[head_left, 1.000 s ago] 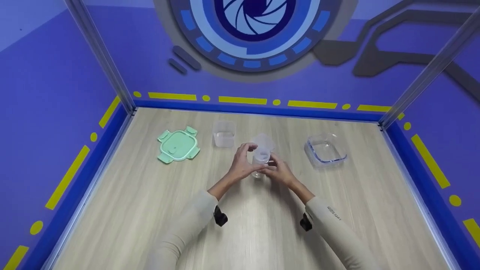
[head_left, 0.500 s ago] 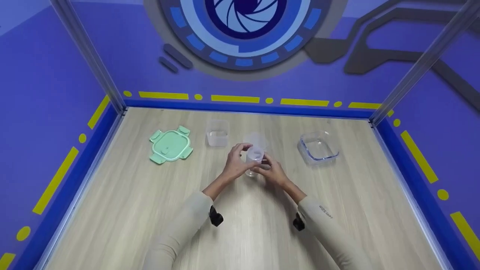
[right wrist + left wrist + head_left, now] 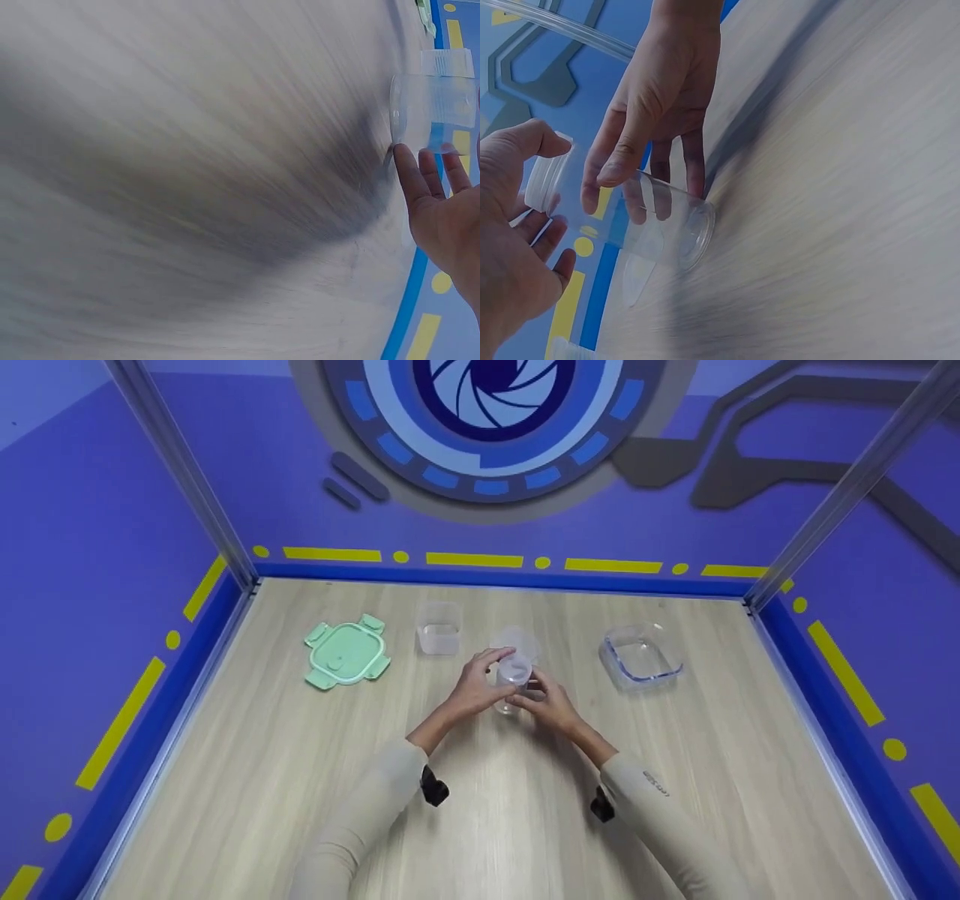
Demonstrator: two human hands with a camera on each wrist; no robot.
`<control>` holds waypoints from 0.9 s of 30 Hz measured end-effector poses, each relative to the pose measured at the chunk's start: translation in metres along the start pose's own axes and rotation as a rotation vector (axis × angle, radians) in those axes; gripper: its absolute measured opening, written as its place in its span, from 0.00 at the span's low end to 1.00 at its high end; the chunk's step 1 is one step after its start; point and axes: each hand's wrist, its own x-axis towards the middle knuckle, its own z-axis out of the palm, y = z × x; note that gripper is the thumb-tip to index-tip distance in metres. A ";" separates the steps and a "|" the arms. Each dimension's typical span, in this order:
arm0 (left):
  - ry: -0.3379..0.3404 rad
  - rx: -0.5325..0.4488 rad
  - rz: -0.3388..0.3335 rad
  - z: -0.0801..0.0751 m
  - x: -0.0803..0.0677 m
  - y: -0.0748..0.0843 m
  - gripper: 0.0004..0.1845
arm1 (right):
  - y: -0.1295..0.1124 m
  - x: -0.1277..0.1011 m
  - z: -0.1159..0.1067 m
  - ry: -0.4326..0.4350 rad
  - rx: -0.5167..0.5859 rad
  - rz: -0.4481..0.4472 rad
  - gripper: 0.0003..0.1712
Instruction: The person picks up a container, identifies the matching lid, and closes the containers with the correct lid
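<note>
A small clear jar (image 3: pixel 512 690) stands at the middle of the wooden table (image 3: pixel 300 780). My right hand (image 3: pixel 534 696) grips its body, thumb in front and fingers behind, as the left wrist view shows on the jar (image 3: pixel 667 229). My left hand (image 3: pixel 491 669) reaches over the jar's top and pinches a whitish round lid (image 3: pixel 544 180) between thumb and fingers. The right wrist view is blurred: the jar (image 3: pixel 435 105) lies just above my right hand's fingers (image 3: pixel 424 176).
A green square lid with clips (image 3: pixel 346 654) lies at the back left. Beside it stands a small translucent square tub (image 3: pixel 439 636). A round translucent piece (image 3: pixel 519 637) sits just behind the jar. A clear square dish (image 3: pixel 641 658) is at the back right. Blue walls ring the table.
Both hands stay on the jar at the same spot. My left thumb has come further over the jar's top.
</note>
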 end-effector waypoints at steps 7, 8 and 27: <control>-0.053 0.029 0.001 -0.005 0.002 0.001 0.35 | 0.000 0.002 0.001 0.002 -0.015 0.005 0.38; -0.054 0.026 0.002 -0.005 0.002 0.002 0.36 | 0.000 0.002 0.001 -0.002 -0.014 0.003 0.38; 0.195 0.032 -0.049 0.010 -0.006 0.007 0.38 | 0.002 0.003 0.001 -0.003 -0.025 0.002 0.39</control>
